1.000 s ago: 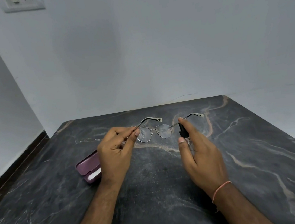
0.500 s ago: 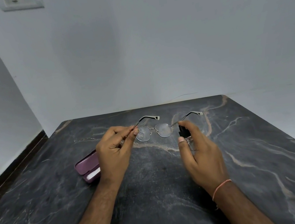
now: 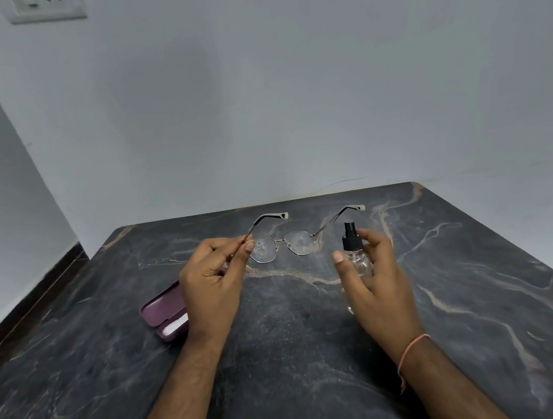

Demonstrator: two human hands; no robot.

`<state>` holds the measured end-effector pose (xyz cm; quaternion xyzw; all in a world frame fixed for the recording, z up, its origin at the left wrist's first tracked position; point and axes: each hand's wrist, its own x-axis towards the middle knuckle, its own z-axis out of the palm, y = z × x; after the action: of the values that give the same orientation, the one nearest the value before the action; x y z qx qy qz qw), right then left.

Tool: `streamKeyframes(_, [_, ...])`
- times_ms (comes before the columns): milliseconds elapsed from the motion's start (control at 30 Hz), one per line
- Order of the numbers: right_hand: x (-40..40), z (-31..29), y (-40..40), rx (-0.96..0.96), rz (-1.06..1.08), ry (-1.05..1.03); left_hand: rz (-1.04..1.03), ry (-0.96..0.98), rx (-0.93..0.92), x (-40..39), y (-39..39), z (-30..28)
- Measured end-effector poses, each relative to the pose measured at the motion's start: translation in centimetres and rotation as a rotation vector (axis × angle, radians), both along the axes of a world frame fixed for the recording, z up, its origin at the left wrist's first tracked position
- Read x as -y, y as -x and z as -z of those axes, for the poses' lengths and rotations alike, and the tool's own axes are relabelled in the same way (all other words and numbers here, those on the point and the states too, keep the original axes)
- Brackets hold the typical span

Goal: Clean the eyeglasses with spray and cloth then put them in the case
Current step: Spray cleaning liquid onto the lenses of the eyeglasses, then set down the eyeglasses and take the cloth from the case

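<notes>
Thin metal-framed eyeglasses (image 3: 284, 244) hang above the dark marble table (image 3: 482, 272) with temples open toward the wall and droplets on both lenses. My left hand (image 3: 212, 282) pinches the left temple near the hinge. My right hand (image 3: 377, 272) holds a small clear spray bottle (image 3: 356, 255) with a black nozzle, thumb and fingers curled round its body, just right of the glasses. An open purple glasses case (image 3: 165, 308) lies on the table left of my left hand, with a white cloth (image 3: 178, 325) inside. My left hand hides part of the case.
A white wall rises behind the table, with a switch-and-socket plate (image 3: 47, 6) at the top left. The table's left edge drops to a floor with a dark skirting.
My right index finger has lifted off the nozzle, and the bottle has moved slightly right, away from the lenses. Droplets now show on both lenses. My left hand keeps its hold.
</notes>
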<state>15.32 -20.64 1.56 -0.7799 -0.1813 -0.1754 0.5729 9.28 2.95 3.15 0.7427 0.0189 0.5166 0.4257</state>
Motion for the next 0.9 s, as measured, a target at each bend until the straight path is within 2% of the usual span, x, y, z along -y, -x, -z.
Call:
streamKeyframes(233, [1.1,-0.4,-2.7,-0.123,-0.081,-0.126,0.02,0.004,0.002,0.2,0.2,-0.2])
streamKeyframes(533, [2.0,-0.1,-8.2,-0.14,-0.181,-0.027,0.033,-0.026,0.023,0.2,-0.1,0.1])
streamKeyframes(767, [1.9,0.8,-8.3,-0.122,-0.204,-0.129,0.033,-0.025,0.022,0.2,0.0,0.1])
streamKeyframes(900, [3.1,0.6,-7.9,-0.201,-0.218,-0.062,0.049,-0.039,0.012,0.3,0.1,0.0])
